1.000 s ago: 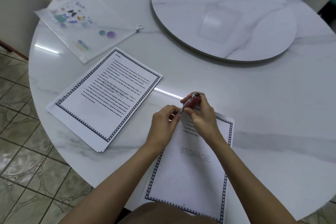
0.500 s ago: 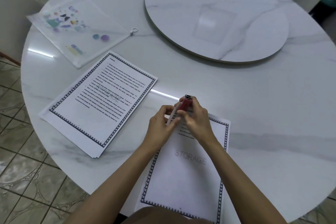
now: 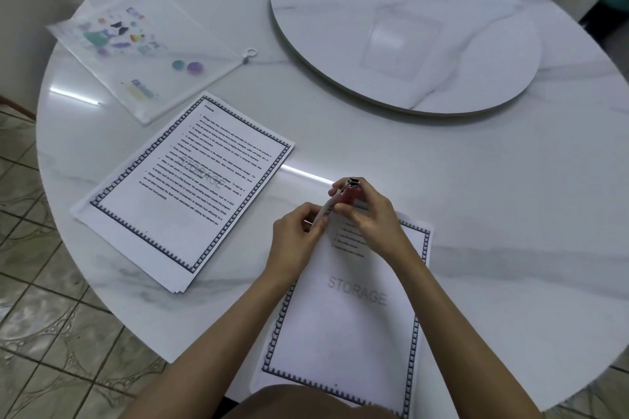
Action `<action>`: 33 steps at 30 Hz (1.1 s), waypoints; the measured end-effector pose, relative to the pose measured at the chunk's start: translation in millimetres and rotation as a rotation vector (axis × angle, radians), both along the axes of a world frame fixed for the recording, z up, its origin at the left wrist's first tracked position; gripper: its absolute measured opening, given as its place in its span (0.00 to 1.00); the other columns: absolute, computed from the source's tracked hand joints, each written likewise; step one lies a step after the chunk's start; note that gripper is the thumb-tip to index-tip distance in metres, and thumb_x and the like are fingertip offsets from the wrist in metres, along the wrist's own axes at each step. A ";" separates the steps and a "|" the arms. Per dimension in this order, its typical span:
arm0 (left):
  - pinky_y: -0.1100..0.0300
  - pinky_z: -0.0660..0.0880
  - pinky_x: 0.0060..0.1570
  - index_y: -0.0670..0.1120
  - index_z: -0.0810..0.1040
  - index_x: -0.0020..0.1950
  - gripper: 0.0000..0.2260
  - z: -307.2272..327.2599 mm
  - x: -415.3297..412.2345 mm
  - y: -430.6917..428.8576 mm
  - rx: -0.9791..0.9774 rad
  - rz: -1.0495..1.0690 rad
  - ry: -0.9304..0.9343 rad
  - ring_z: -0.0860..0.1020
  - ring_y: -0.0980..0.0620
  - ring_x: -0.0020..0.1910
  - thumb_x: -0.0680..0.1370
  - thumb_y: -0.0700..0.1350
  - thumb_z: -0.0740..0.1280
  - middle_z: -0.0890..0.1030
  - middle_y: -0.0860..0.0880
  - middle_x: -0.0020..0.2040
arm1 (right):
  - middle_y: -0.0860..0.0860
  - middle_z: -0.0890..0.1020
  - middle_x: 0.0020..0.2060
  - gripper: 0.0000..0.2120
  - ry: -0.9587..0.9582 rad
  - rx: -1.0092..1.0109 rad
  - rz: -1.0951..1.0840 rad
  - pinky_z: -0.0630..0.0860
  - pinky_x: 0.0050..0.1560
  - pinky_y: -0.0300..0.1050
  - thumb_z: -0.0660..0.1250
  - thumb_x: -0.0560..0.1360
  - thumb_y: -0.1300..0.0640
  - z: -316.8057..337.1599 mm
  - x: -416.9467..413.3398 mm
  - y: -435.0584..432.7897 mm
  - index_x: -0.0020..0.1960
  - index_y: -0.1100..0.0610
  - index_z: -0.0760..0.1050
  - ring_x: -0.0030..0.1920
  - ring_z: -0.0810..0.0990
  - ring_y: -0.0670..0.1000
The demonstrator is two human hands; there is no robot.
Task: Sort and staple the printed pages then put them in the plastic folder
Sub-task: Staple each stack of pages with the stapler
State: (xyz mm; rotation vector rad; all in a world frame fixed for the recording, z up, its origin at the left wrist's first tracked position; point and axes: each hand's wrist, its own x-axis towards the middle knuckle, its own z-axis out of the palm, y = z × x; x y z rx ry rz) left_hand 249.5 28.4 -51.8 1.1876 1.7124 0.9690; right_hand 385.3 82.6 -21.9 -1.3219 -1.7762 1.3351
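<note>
Lower centre, both hands, left hand (image 3: 297, 235) and right hand (image 3: 369, 218), still pinch the red stapler (image 3: 350, 192) over the near pages' (image 3: 343, 326) top-left corner; barely moved, stapling apparently underway.

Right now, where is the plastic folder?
In the head view the plastic folder lies flat at the table's far left, just beyond the left stack of printed pages, untouched by either hand.

Dim, soft-focus view; glare streaks on table (image 3: 476, 197), edges warped.
</note>
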 end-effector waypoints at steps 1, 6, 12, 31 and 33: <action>0.73 0.68 0.34 0.47 0.80 0.45 0.04 0.4 0.3 0.2 0.006 0.011 0.005 0.75 0.63 0.33 0.76 0.46 0.67 0.79 0.57 0.35 | 0.46 0.82 0.49 0.13 0.005 -0.027 -0.006 0.76 0.59 0.48 0.68 0.72 0.58 -0.2 0.0 0.4 0.52 0.44 0.73 0.54 0.80 0.44; 0.72 0.69 0.33 0.46 0.80 0.45 0.04 4.7 1.4 0.0 0.026 0.042 -0.013 0.76 0.61 0.34 0.76 0.45 0.67 0.81 0.53 0.36 | 0.45 0.82 0.51 0.18 -0.010 -0.072 0.000 0.75 0.59 0.45 0.70 0.72 0.61 2.6 3.6 2.7 0.59 0.48 0.72 0.54 0.80 0.43; 0.73 0.69 0.33 0.47 0.80 0.43 0.03 6.9 4.5 -0.7 0.023 0.037 -0.024 0.76 0.60 0.34 0.76 0.45 0.67 0.81 0.53 0.36 | 0.45 0.82 0.50 0.20 -0.062 -0.064 0.023 0.76 0.57 0.43 0.75 0.67 0.60 3.0 5.9 2.2 0.57 0.50 0.74 0.53 0.80 0.44; 0.74 0.67 0.34 0.47 0.79 0.42 0.04 6.8 3.8 1.4 0.047 0.028 0.010 0.75 0.65 0.34 0.76 0.42 0.67 0.79 0.54 0.35 | 0.45 0.81 0.43 0.12 -0.111 0.143 -0.038 0.73 0.46 0.29 0.72 0.67 0.67 -2.6 -4.1 -0.9 0.46 0.55 0.76 0.45 0.79 0.40; 0.73 0.67 0.34 0.49 0.78 0.41 0.05 6.5 3.2 0.3 0.049 0.025 0.006 0.74 0.65 0.34 0.76 0.42 0.67 0.78 0.56 0.34 | 0.41 0.80 0.40 0.12 -0.101 0.182 -0.051 0.70 0.44 0.26 0.72 0.67 0.68 -6.0 -5.7 -4.9 0.47 0.58 0.76 0.43 0.79 0.36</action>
